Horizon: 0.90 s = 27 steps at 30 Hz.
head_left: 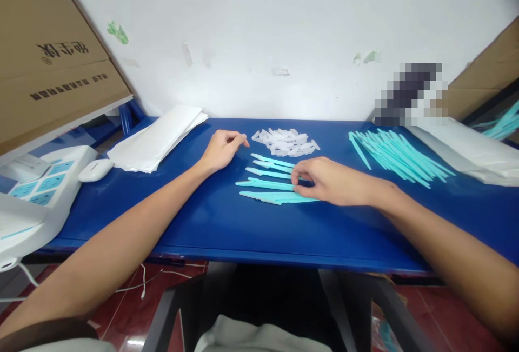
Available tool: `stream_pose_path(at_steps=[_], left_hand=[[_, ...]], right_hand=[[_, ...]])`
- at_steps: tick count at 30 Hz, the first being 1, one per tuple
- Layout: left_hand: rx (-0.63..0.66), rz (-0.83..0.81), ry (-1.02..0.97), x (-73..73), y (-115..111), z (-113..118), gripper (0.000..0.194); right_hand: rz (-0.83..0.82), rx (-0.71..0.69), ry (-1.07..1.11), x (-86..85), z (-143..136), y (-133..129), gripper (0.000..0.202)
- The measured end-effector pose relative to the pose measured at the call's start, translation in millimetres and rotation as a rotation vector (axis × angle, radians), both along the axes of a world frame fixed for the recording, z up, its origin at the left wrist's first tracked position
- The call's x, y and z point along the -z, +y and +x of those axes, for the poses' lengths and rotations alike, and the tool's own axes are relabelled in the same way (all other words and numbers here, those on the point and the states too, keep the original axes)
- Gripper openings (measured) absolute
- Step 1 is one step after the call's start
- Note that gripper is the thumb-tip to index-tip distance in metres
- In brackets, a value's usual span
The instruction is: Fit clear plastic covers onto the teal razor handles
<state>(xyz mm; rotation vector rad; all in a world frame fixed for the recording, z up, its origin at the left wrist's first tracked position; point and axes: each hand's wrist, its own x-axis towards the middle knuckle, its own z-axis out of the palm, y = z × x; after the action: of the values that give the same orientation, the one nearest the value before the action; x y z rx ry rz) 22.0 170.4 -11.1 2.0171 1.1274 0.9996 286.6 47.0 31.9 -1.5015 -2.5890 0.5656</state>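
Note:
Several turquoise plastic sticks (267, 184) lie in a loose row at the middle of the blue table. My right hand (324, 180) is over their right ends, fingers curled, with the fingertips at one of the sticks; the contact is partly hidden. Behind the row is a pile of small whitish translucent pieces (287, 142). My left hand (224, 149) rests left of that pile with thumb and fingers pinched together; anything between them is too small to make out. A larger heap of turquoise sticks (397, 154) lies to the right.
White flat bags (160, 138) lie at the back left, beside a white earbud case (96, 170) and a white power strip (52, 184). More clear bags (474, 149) lie at the right. Cardboard (60, 54) stands at the left, and a wall rises behind the blue table (251, 233).

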Motion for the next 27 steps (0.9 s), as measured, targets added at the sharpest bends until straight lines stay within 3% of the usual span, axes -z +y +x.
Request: stream_pose_path(at_steps=[2,6,9,12,15,20,23,27], left_hand=[[-0.061,0.027,0.016,-2.0,-1,0,0.043],[-0.145,0.030,0.004,-3.5,-2,-1,0.050],[-0.113,0.060,-0.012,-1.5,-2,0,0.039],[-0.029,0.226,0.103,0.4,-2,1,0.031],[0.052,0.361,0.244,1.1,-2,2,0.032],[0.033,0.355,0.233,3.4,6,-2,0.033],[-0.052,0.344,0.203,6.4,15,-7,0.033],[-0.119,0.319,0.221,8.9,19,-9,0.037]], right_hand=[[-0.033,0.002,0.009,-1.0,1,1,0.014],[0.084,-0.025,0.018,4.3,-2,2,0.010],[0.171,-0.057,0.007,8.8,-8,3,0.021],[0.164,-0.070,0.039,11.0,-12,3,0.031],[0.086,-0.069,0.095,11.4,-12,5,0.031],[0.108,-0.040,0.111,6.9,-3,6,0.021],[0.120,0.023,0.223,0.7,8,7,0.022],[-0.025,0.134,0.526,-3.2,22,12,0.030]])
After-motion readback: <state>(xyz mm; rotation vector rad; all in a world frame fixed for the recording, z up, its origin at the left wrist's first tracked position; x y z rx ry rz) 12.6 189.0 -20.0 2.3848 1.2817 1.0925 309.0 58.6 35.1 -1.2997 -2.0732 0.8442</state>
